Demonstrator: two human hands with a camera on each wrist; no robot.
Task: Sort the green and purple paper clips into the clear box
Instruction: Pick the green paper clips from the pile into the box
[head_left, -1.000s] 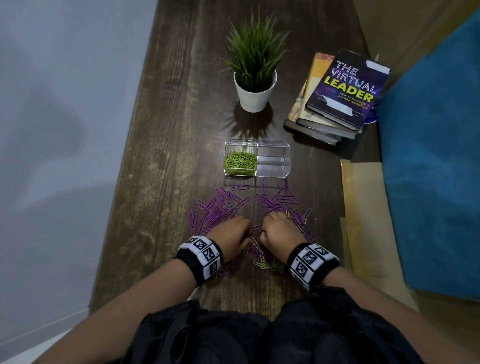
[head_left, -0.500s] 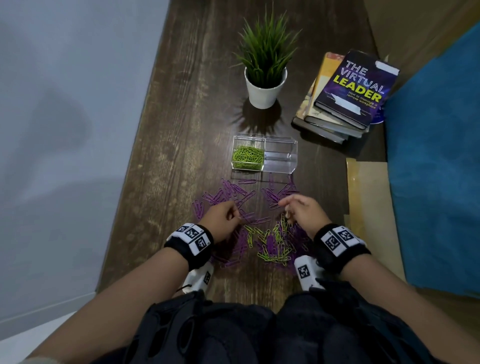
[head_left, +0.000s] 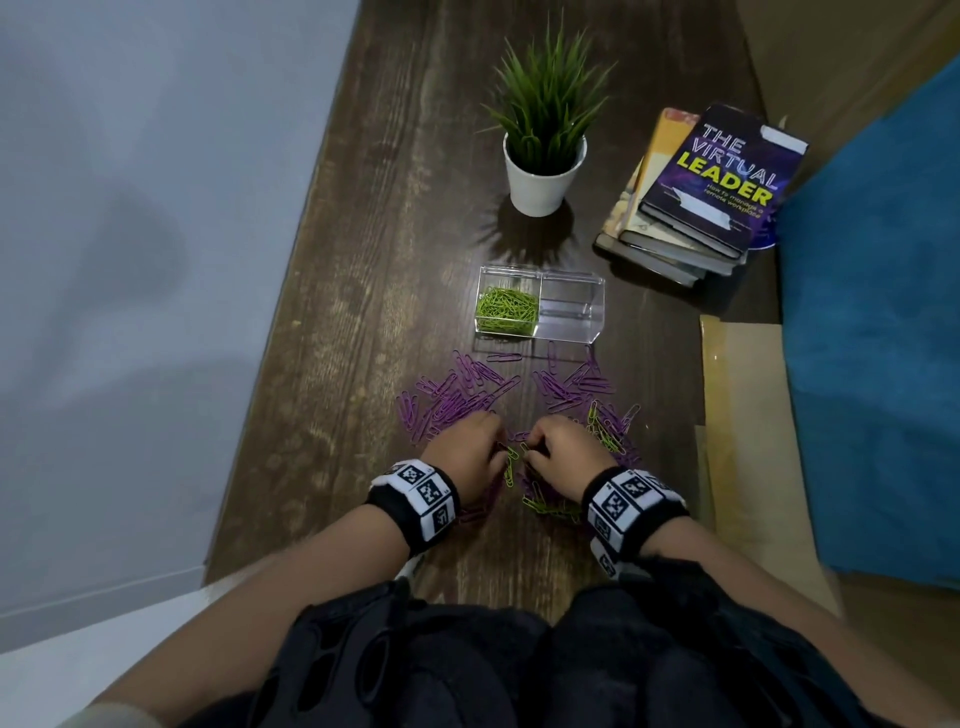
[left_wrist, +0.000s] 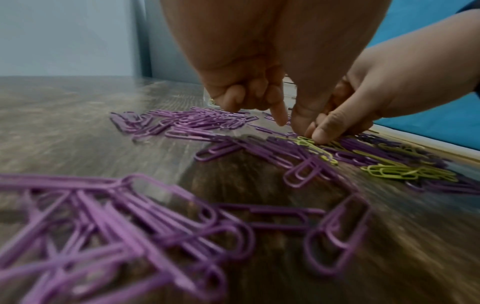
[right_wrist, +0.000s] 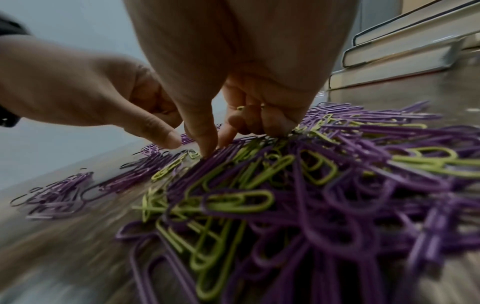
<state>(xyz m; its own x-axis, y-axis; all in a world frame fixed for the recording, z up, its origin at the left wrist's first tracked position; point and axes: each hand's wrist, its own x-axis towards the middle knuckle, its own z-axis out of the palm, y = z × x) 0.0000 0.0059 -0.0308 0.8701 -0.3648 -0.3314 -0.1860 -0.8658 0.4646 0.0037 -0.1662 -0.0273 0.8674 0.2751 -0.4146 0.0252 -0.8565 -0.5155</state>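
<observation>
The clear box stands mid-table with green paper clips in its left compartment; the right compartment holds none. Purple paper clips lie spread in front of it. A mixed green and purple pile lies under my right hand, which keeps a green clip in its curled fingers while thumb and forefinger reach into the pile. My left hand is beside it, three fingers curled. Its forefinger and thumb point down by a green clip, with nothing seen between them.
A potted plant stands behind the box. A stack of books lies at the back right. Brown paper and a blue cushion border the table on the right, and a wall on the left.
Both hands have drawn back towards me from the far side of the clips and come together over the near middle of the pile.
</observation>
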